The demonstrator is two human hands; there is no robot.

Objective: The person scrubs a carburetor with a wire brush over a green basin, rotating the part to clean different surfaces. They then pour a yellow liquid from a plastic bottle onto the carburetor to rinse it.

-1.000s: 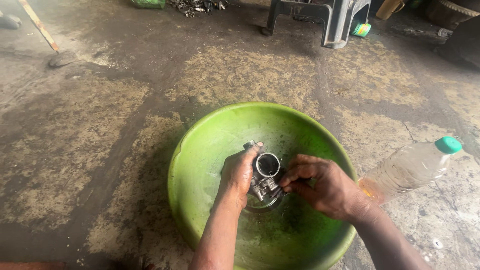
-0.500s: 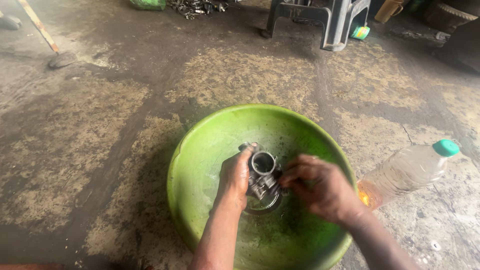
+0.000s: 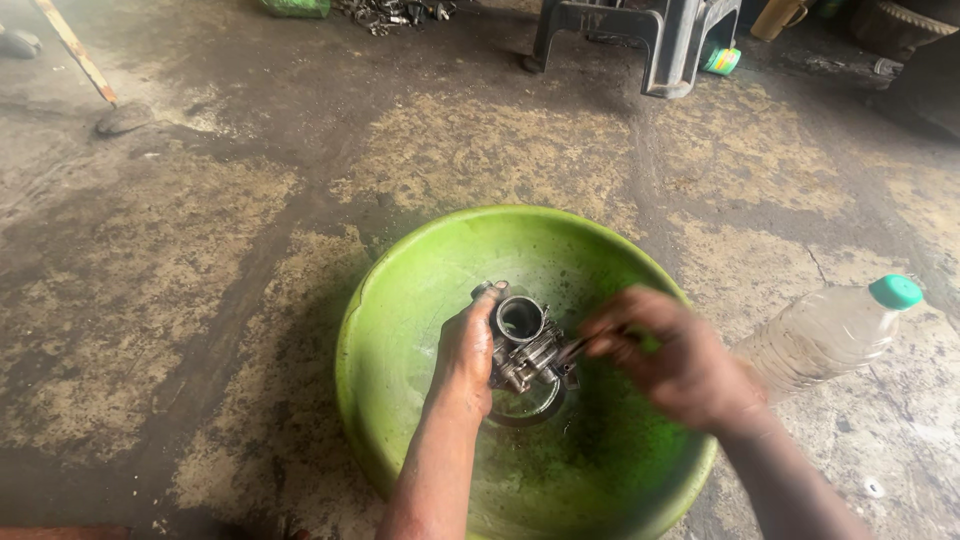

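Note:
A green plastic basin (image 3: 400, 300) sits on the stained concrete floor. Over its middle, my left hand (image 3: 462, 352) grips a grey metal carburettor-like part (image 3: 522, 345) with a round open bore facing up. My right hand (image 3: 675, 360), blurred by motion, is closed at the part's right side and seems to pinch a thin dark tool or pin (image 3: 575, 347) against it. A dark ring shape lies on the basin bottom just below the part.
A clear plastic bottle with a green cap (image 3: 825, 335) lies on the floor right of the basin. A grey plastic stool (image 3: 650, 35) stands at the back. Scrap metal pieces (image 3: 385, 12) and a wooden stick (image 3: 75, 48) lie far off.
My right hand has shifted slightly and blurs with quick motion at the part. The left hand keeps holding the part in the same spot.

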